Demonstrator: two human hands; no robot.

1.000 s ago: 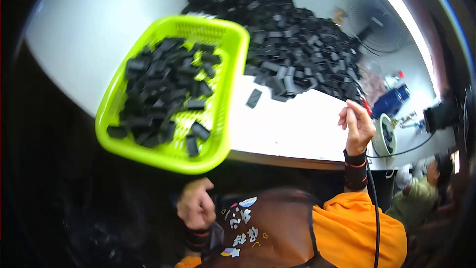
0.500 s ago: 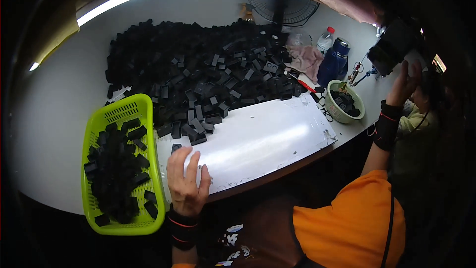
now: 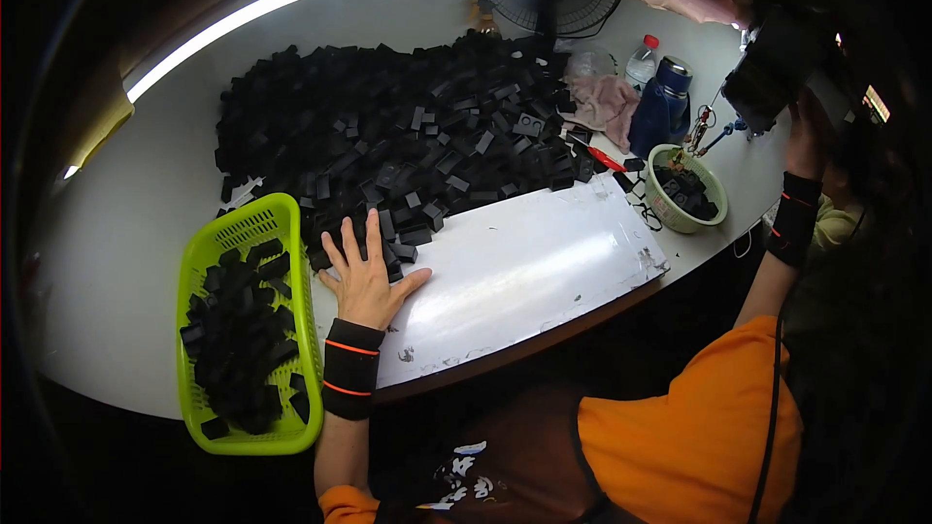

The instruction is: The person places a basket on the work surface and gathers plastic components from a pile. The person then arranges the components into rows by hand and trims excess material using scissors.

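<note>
Left hand [image 3: 367,277] lies flat, grip spread wide, fingertips touching the black block pile [image 3: 408,136] on the tabletop [image 3: 116,262]; green basket [image 3: 209,262] just beside. Right hand [image 3: 806,141], raised near the head, grip indiscernible.

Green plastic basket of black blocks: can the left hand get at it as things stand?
Probably yes. The left hand lies flat on the white table, right beside the green plastic basket, and nothing lies between them.
</note>
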